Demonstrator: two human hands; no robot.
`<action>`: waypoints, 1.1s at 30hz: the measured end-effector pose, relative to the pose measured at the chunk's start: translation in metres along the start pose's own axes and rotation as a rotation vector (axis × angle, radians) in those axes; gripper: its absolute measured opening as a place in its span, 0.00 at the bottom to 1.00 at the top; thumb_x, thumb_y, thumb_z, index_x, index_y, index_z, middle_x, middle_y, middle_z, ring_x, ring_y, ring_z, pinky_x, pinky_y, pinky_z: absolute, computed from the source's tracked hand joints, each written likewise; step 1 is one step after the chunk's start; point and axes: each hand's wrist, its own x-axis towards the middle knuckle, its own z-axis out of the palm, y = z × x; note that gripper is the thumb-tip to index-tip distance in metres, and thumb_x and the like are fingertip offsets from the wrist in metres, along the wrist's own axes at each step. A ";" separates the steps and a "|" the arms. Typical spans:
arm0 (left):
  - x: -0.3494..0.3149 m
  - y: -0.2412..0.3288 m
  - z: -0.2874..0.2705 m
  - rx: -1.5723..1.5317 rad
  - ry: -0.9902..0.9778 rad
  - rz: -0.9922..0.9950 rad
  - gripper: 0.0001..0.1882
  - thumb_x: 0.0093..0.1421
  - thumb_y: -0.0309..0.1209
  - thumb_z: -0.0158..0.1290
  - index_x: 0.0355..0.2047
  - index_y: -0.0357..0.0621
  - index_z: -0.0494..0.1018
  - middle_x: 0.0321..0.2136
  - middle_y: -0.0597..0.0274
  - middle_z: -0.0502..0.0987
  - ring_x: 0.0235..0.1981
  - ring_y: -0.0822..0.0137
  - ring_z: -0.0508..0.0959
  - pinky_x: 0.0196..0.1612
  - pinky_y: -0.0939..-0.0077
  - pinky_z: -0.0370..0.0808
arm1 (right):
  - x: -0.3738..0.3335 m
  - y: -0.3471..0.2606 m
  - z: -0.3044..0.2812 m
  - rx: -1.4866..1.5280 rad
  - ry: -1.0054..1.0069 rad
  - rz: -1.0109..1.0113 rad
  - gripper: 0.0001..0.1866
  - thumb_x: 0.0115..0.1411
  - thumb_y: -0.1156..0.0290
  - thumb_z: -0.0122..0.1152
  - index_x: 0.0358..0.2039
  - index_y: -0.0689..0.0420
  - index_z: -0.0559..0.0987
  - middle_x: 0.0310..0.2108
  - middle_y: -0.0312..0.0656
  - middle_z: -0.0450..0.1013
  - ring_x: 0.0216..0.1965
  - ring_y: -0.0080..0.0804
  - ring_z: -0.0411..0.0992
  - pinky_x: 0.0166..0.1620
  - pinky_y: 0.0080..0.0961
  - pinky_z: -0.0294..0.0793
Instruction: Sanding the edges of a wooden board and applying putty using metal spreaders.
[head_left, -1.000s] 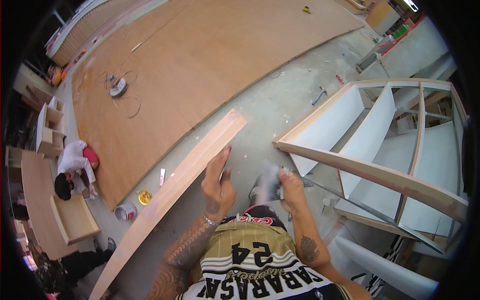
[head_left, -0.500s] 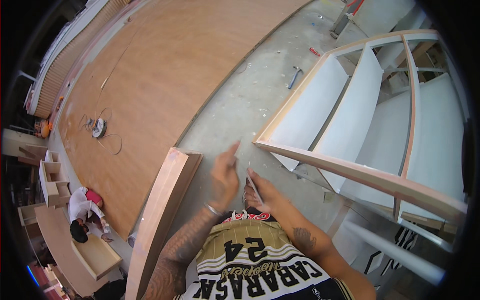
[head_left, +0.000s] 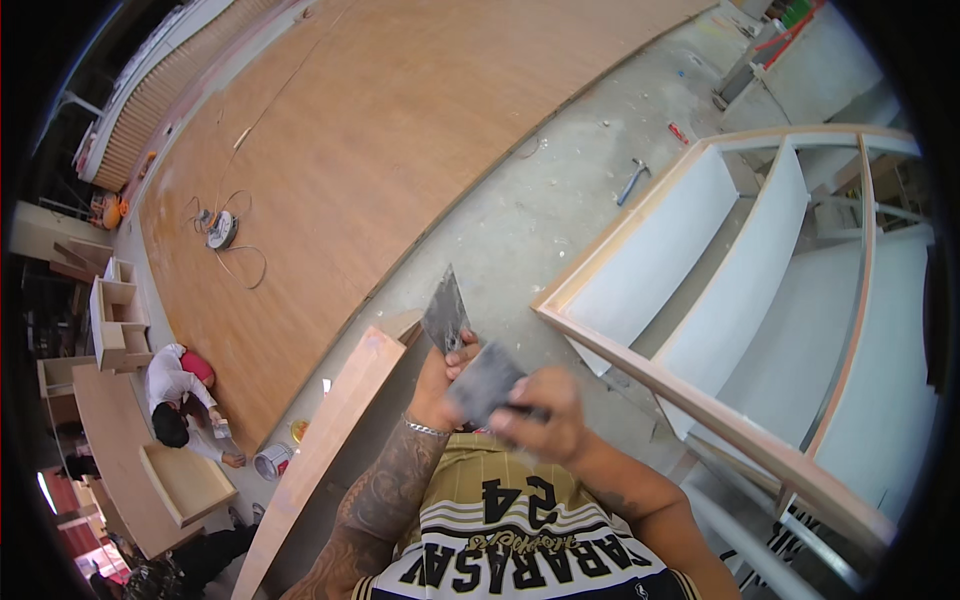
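My left hand (head_left: 433, 388) is closed round a putty knife with a dark, pointed-looking blade (head_left: 445, 312) that sticks up away from me. In my right hand (head_left: 550, 412), slightly blurred, is a second putty knife with a broad grey blade (head_left: 480, 388). That blade lies across in front of my left fingers, close to the first one; whether they touch I cannot tell. Both tools are held just beyond my chest, between a long wooden box piece (head_left: 325, 455) on the left and a white-panelled wooden frame (head_left: 690, 385) on the right.
A large brown board (head_left: 350, 150) covers the floor ahead, with a corded device (head_left: 222, 230) on it. On the concrete lie a hammer (head_left: 633, 182) and a small red tool (head_left: 678, 133). A person (head_left: 180, 390) crouches at left beside a drawer (head_left: 187, 485); a can (head_left: 272, 461) stands nearby.
My hands, apart before, have come together. The right blade has turned from edge-on to broad face. A blade now shows in my left hand, where none was visible. The view has shifted left.
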 end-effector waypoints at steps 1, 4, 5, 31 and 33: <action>0.003 0.001 0.008 0.082 0.060 0.037 0.13 0.73 0.39 0.44 0.33 0.48 0.70 0.15 0.77 0.61 0.12 0.82 0.58 0.14 0.86 0.56 | 0.005 0.019 0.012 -0.017 -0.019 0.019 0.13 0.56 0.76 0.66 0.43 0.56 0.82 0.39 0.47 0.76 0.38 0.44 0.75 0.42 0.38 0.75; -0.007 0.016 0.027 0.630 0.033 0.155 0.14 0.72 0.45 0.49 0.32 0.53 0.70 0.13 0.75 0.60 0.11 0.81 0.58 0.12 0.84 0.53 | 0.016 0.127 0.054 -0.128 -0.192 0.387 0.11 0.60 0.72 0.63 0.44 0.54 0.83 0.43 0.51 0.79 0.44 0.48 0.78 0.44 0.42 0.76; -0.011 0.024 0.032 0.596 0.041 0.171 0.14 0.72 0.45 0.49 0.32 0.53 0.70 0.12 0.75 0.59 0.10 0.80 0.57 0.12 0.84 0.53 | 0.019 0.170 0.059 -0.203 -0.260 0.767 0.11 0.62 0.73 0.61 0.45 0.54 0.83 0.43 0.52 0.80 0.45 0.50 0.78 0.45 0.42 0.76; 0.041 0.117 0.105 0.399 -0.105 1.173 0.19 0.71 0.32 0.52 0.60 0.43 0.66 0.45 0.67 0.78 0.36 0.75 0.78 0.36 0.72 0.79 | 0.104 0.348 0.227 0.653 -0.413 2.088 0.14 0.68 0.60 0.60 0.49 0.52 0.75 0.37 0.37 0.75 0.30 0.29 0.71 0.29 0.24 0.72; 0.045 0.134 0.123 0.238 -0.109 1.189 0.20 0.72 0.33 0.49 0.61 0.43 0.65 0.44 0.66 0.77 0.37 0.75 0.78 0.34 0.72 0.78 | 0.097 0.396 0.239 0.744 -0.403 2.059 0.14 0.68 0.59 0.60 0.49 0.52 0.75 0.36 0.36 0.75 0.29 0.27 0.71 0.26 0.24 0.70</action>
